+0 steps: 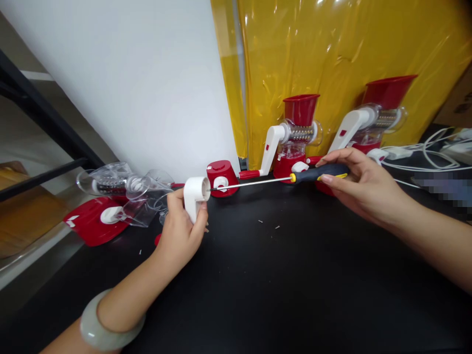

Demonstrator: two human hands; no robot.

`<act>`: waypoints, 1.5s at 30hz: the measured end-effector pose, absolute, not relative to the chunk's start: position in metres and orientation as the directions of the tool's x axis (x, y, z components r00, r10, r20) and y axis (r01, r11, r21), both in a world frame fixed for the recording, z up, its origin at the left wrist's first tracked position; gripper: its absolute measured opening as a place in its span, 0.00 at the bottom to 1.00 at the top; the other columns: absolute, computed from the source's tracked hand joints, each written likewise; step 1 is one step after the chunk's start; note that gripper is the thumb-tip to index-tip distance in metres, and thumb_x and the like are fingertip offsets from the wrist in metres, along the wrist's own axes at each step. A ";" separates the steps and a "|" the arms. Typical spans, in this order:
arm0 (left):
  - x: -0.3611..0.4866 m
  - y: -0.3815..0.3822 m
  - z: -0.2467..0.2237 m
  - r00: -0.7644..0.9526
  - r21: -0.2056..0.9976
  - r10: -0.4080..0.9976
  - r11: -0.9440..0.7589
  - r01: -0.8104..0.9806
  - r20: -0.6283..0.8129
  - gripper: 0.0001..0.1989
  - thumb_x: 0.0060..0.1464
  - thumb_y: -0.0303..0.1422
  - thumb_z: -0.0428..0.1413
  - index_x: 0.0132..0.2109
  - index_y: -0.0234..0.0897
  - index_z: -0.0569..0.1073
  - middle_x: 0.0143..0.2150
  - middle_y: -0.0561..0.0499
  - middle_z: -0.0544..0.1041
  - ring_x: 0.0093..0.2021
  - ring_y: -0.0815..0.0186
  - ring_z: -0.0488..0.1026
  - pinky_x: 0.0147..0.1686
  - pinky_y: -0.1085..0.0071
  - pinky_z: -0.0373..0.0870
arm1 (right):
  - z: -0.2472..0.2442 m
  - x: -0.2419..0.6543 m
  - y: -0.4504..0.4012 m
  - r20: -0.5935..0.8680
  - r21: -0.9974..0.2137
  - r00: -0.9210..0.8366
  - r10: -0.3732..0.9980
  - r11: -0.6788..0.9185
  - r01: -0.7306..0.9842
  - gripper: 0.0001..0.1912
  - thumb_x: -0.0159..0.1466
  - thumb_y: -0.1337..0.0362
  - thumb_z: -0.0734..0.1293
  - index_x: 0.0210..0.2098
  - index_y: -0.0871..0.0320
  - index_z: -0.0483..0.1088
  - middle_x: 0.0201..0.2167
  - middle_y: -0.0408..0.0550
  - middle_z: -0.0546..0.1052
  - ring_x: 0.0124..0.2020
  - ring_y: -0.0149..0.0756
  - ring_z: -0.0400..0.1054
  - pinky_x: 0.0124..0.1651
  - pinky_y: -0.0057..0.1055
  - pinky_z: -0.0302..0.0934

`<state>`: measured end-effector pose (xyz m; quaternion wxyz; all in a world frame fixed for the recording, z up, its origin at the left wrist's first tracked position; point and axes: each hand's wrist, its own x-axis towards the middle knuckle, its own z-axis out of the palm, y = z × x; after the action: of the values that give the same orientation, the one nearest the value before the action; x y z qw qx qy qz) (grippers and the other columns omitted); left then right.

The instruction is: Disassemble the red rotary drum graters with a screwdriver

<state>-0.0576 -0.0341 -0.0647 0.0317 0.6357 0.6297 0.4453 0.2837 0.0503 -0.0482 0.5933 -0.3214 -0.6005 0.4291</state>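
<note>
My left hand (184, 223) is closed around a white crank handle (192, 196), its round hollow end facing right. In my right hand (356, 182) is a screwdriver (320, 173) with a dark blue and yellow grip, held between thumb and fingers. The long metal shaft points left and its tip reaches the opening of the white handle; the exact contact inside is hidden. Below the shaft, small screws (277, 227) lie on the black table (295, 285). Behind the handle sits a red base (223, 177) with a white knob.
Two assembled red and white rotary graters (300, 110) (391, 93) stand at the back right, beside white cables (427, 152). At left are another red base (94, 221) and clear plastic parts (142, 201). A black-framed shelf (47, 108) borders the far left.
</note>
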 end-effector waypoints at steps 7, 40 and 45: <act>-0.056 -0.035 -0.065 -0.133 0.554 0.847 -0.211 0.806 0.515 0.19 0.61 0.40 0.54 0.53 0.41 0.55 0.30 0.55 0.72 0.22 0.62 0.75 0.24 0.63 0.75 | -0.042 0.281 0.050 0.334 -0.913 -0.063 0.940 0.307 -0.268 0.17 0.46 0.67 0.80 0.32 0.51 0.73 0.39 0.40 0.74 0.40 0.30 0.69 0.51 0.28 0.66; -0.060 -0.035 -0.059 -0.023 0.357 0.870 -0.177 0.917 0.492 0.20 0.62 0.39 0.52 0.57 0.37 0.60 0.39 0.47 0.77 0.32 0.58 0.78 0.31 0.66 0.72 | -0.037 0.286 0.052 0.390 -0.891 -0.064 0.919 0.358 -0.279 0.14 0.49 0.69 0.78 0.27 0.53 0.70 0.38 0.41 0.74 0.41 0.30 0.67 0.52 0.29 0.63; -0.059 -0.034 -0.057 -0.003 0.325 0.873 -0.179 0.929 0.488 0.20 0.63 0.40 0.51 0.57 0.37 0.61 0.39 0.47 0.77 0.31 0.58 0.78 0.30 0.66 0.71 | -0.037 0.285 0.050 0.371 -0.907 -0.071 0.926 0.345 -0.241 0.14 0.47 0.69 0.78 0.27 0.54 0.70 0.38 0.40 0.74 0.40 0.29 0.67 0.50 0.28 0.63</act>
<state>-0.0586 -0.0342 -0.0572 -0.0460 0.7047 0.6391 0.3047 0.2851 0.0504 -0.0373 0.6069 -0.3102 -0.5517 0.4807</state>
